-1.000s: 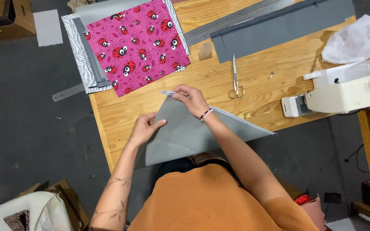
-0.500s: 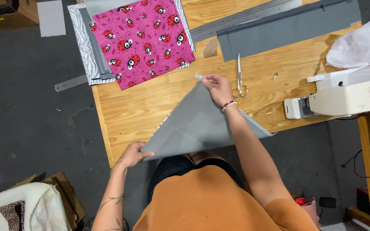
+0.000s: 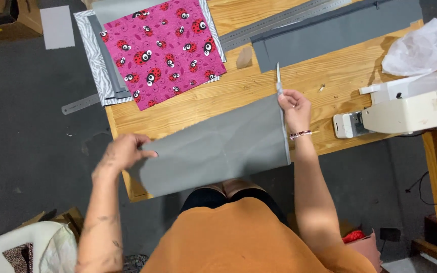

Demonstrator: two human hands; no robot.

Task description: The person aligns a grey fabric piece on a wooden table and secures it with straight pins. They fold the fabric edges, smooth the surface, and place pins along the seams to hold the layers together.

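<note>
Head view looks straight down on a wooden table [image 3: 228, 101] with a sheet of grey fabric [image 3: 218, 146] spread over its near edge, part of it hanging past the edge toward the person's lap. The left hand [image 3: 122, 151] pinches the sheet's left end, fingers closed on the cloth just off the table's near-left corner. The right hand [image 3: 294, 106] is at the sheet's right edge, its grip closed around a pair of scissors [image 3: 278, 81] whose blades point toward the far edge — whether the fingers also pin the cloth there I cannot tell.

By its look the fabric is light and limp, with faint creases; it would likely sag or slide unless held taut, so its two ends — where the hands are now — seem the sensible places to take hold.

Toward the far-left corner lies a pink ladybird-print fabric [image 3: 168, 50] on a stack of grey and zebra-print pieces. A long metal ruler [image 3: 279, 20] and a dark grey strip [image 3: 340, 33] lie along the far edge, and a white sewing machine [image 3: 405, 108] stands at the right edge.
</note>
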